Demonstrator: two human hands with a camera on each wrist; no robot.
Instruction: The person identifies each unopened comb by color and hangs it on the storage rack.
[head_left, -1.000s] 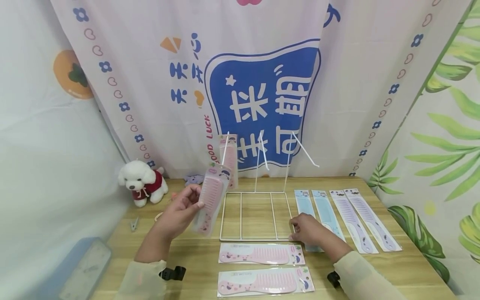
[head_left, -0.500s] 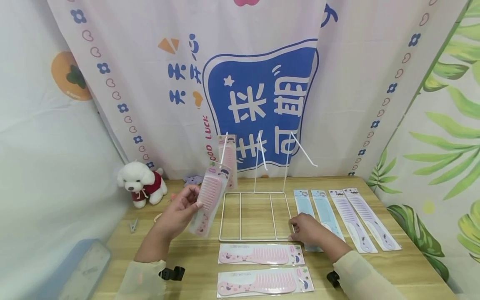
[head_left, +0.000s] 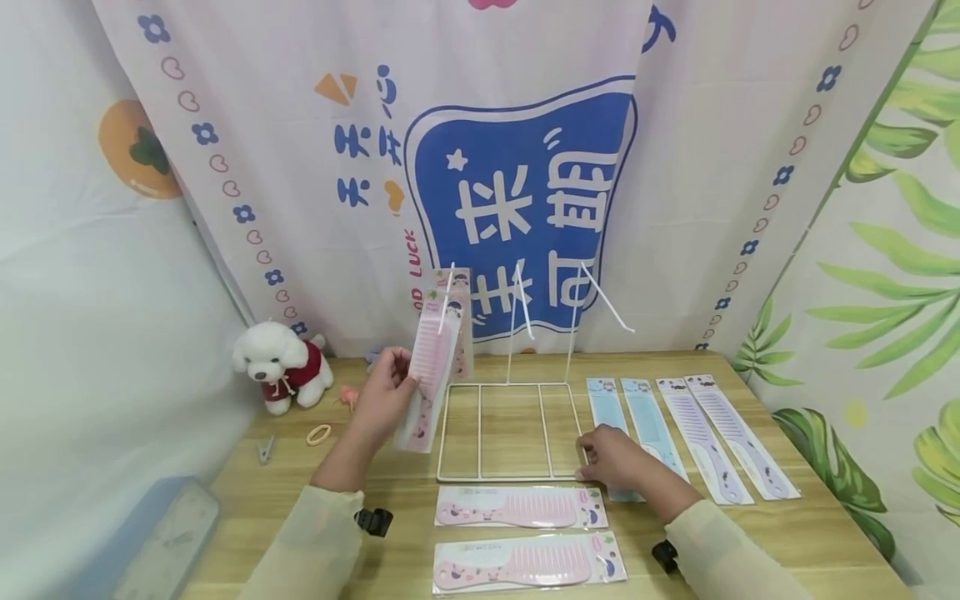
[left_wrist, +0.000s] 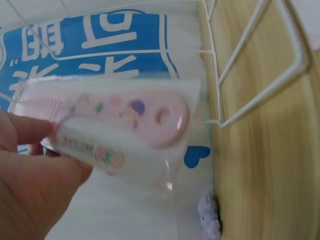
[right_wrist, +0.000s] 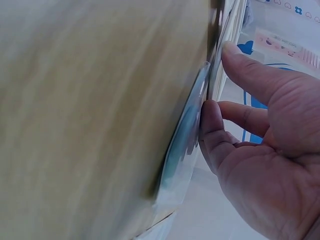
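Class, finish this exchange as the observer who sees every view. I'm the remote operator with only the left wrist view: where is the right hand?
Observer: The right hand grips the base of the white wire rack near its front right corner.
Operator: What lies to the rack's right?
Observer: Four packaged combs lie there: two blue combs and two purple combs.
Operator: And what sits at the back left?
Observer: A white toy dog in a red top.
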